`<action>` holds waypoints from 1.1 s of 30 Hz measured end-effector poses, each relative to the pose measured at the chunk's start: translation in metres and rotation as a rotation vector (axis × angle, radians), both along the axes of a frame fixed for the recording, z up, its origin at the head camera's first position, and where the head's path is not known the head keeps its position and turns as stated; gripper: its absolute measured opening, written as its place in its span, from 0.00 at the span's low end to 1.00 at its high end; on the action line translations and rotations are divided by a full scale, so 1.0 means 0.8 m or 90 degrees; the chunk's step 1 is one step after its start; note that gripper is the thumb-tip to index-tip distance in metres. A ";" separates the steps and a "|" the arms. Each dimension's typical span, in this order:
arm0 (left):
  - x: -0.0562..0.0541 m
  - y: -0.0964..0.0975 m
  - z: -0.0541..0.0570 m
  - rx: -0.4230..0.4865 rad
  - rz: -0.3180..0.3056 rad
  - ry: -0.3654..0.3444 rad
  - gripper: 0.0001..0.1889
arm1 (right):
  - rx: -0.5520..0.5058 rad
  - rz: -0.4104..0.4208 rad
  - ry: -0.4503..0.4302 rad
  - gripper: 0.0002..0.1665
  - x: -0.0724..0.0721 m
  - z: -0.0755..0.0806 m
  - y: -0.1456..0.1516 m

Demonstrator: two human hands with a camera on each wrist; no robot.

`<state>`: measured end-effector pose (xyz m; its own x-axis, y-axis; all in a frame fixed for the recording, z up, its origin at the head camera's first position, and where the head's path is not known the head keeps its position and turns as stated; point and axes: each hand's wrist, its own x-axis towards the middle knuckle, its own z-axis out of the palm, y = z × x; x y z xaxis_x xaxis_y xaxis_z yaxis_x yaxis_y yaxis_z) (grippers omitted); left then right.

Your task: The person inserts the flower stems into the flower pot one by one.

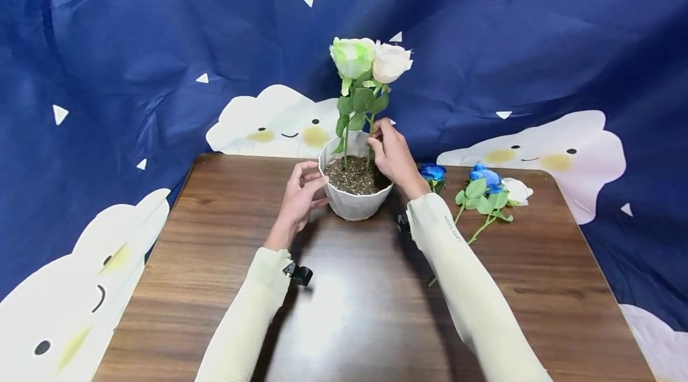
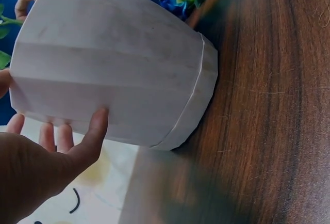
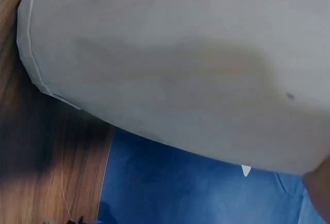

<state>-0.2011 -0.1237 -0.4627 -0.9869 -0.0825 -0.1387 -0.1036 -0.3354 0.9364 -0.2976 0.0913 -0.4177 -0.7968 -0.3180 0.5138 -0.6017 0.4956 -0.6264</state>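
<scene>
A white faceted flowerpot (image 1: 357,206) stands on the table, filled with brown soil (image 1: 352,178). Two roses rise from it: a green-and-white rose (image 1: 353,58) and a pale pink one (image 1: 392,63), their heads touching. With thumb and fingers, my right hand (image 1: 395,154) pinches the pale rose's stem above the soil. My left hand (image 1: 302,196) holds the pot's left side, thumb near the rim. In the left wrist view its fingers (image 2: 95,133) touch the wall. The right wrist view is mostly filled by the pot wall (image 3: 170,59); most of that hand is out of frame.
Right of the pot lie a blue rose (image 1: 485,178), a white rose (image 1: 517,191) and another blue rose (image 1: 433,173) partly behind the right arm. The wooden table (image 1: 215,262) ends at a dark blue curtain (image 1: 161,30) with cloud prints.
</scene>
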 end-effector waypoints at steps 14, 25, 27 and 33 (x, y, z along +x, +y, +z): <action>0.001 0.006 -0.004 -0.001 -0.007 -0.001 0.21 | -0.027 -0.047 0.020 0.14 0.027 0.015 0.052; 0.002 0.002 -0.002 -0.006 0.006 0.000 0.20 | -0.065 -0.127 -0.097 0.17 0.055 0.000 0.109; 0.002 0.001 -0.002 -0.003 0.004 0.000 0.20 | -0.078 -0.132 -0.122 0.18 0.057 -0.011 0.120; 0.003 0.000 -0.002 0.000 0.000 0.002 0.21 | -0.182 -0.108 -0.255 0.22 0.063 -0.037 0.145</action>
